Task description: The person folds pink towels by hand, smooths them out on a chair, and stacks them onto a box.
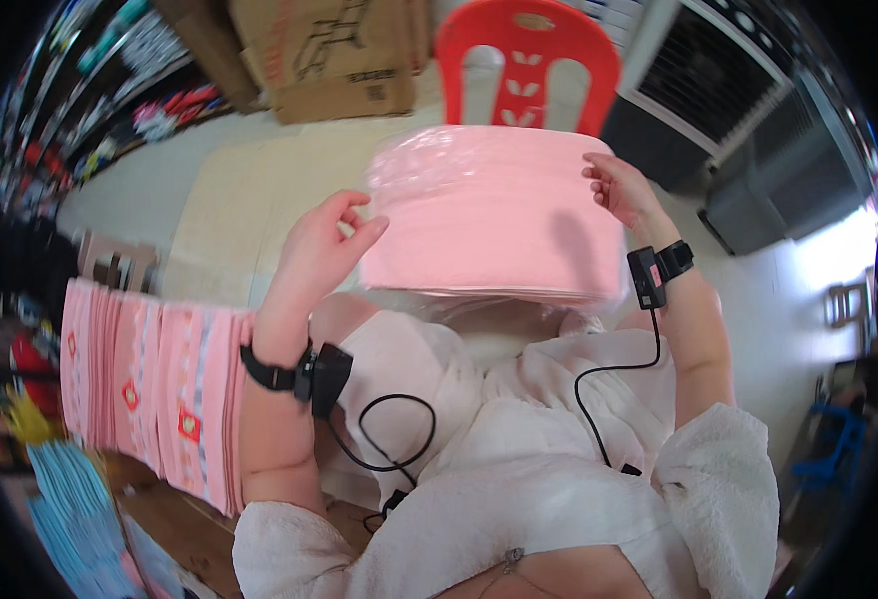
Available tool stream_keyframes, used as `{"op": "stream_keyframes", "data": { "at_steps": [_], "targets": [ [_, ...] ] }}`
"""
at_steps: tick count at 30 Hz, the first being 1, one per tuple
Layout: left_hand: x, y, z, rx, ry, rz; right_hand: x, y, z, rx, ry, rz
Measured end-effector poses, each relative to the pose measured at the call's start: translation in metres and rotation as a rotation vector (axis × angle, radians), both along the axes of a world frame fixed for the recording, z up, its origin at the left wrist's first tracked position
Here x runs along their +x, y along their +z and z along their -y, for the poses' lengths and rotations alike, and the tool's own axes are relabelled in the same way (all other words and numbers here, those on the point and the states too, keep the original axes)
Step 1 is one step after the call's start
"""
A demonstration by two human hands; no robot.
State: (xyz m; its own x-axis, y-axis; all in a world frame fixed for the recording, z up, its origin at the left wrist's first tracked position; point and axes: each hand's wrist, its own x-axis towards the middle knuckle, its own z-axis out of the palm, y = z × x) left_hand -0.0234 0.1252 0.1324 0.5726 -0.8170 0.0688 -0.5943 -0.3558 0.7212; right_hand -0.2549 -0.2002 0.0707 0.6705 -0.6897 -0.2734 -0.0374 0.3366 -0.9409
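A thick stack of flat pink sheets (499,230), cloth-like in look, lies on the seat of a red plastic chair in front of me. Clear plastic wrap (427,160) covers its far left part and also shows under its near edge. My left hand (334,240) is at the stack's left edge, thumb and forefinger apart, with nothing between them. At the upper right corner, my right hand (617,188) has its fingers loosely bent and apart, close to or touching the top sheet; nothing shows in its grasp. Whether either hand presses on the stack, I cannot tell.
The red chair back (529,60) rises behind the stack. Folded pink packs with red labels (154,389) stand to my left, above light blue packs (74,519). A cardboard box (334,60) is behind; an air cooler (704,70) and a grey bin (794,165) are at right.
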Motion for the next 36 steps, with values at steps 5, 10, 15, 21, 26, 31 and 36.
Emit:
{"op": "stream_keyframes", "data": {
  "at_steps": [5, 10, 15, 21, 26, 31, 36],
  "targets": [
    [0.018, -0.067, 0.114, 0.339, -0.086, -0.070, -0.090, -0.037, 0.032, -0.062, -0.020, -0.320],
    [0.047, -0.199, 0.099, 0.458, 0.039, -0.304, -0.140, -0.118, 0.055, -0.147, -0.031, -0.698],
    [0.060, -0.201, 0.096, 0.541, 0.094, -0.525, -0.117, -0.141, 0.036, -0.202, 0.171, -0.707],
    [0.060, -0.204, 0.101, 0.737, 0.290, -0.357, -0.116, -0.161, 0.040, -0.118, 0.056, -0.639],
    [0.077, -0.200, 0.092, 0.730, 0.177, -0.402, -0.107, -0.160, 0.046, -0.167, 0.064, -0.630],
    [0.073, -0.199, 0.087, 0.678, 0.198, -0.423, -0.105, -0.134, 0.059, -0.479, 0.164, -0.843],
    [0.069, -0.194, 0.093, 0.640, 0.278, -0.368, -0.092, -0.084, 0.047, -0.408, 0.063, -0.618]
  ]
}}
